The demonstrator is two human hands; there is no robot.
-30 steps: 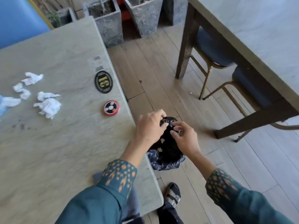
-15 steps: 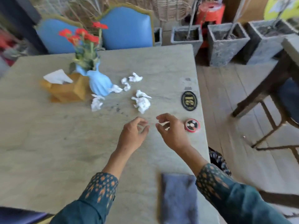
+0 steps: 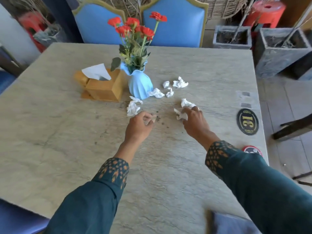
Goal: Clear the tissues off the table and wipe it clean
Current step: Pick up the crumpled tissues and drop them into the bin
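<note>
**Both hands now at the tissues**

Since half a second ago your hands have advanced from the bare near part of the table (image 3: 67, 149) to the scattered tissues. A second ago they were off its right edge, at a black bag.

Right hand (image 3: 194, 120): its fingers curl over a crumpled tissue (image 3: 181, 114) and grip it against the tabletop. A second wad (image 3: 186, 103) lies just beyond the fingertips, touching or nearly touching them; which, you cannot tell.

Left hand (image 3: 140, 126): its fingers are loosely curled, tips at the surface, with a pale scrap between them. Whether it is a pinched bit of tissue cannot be told. A larger wad (image 3: 132, 108) lies just beyond this hand.

Four more wads lie to the right of the blue vase (image 3: 140, 85): one (image 3: 157, 93) touching its base, one (image 3: 169, 92) beside that, and two farther back (image 3: 166, 84) (image 3: 180, 83). Dark crumbs (image 3: 158, 118) speckle the table between your hands.

The vase holds red flowers (image 3: 136, 27). Left of it stands a wooden tissue box (image 3: 104, 86) with a sheet sticking up. Near the right edge lie an oval number plaque (image 3: 247, 121) and, partly hidden by your right sleeve, a red disc (image 3: 252, 150). A grey cloth (image 3: 233, 223) lies at the near edge.
</note>
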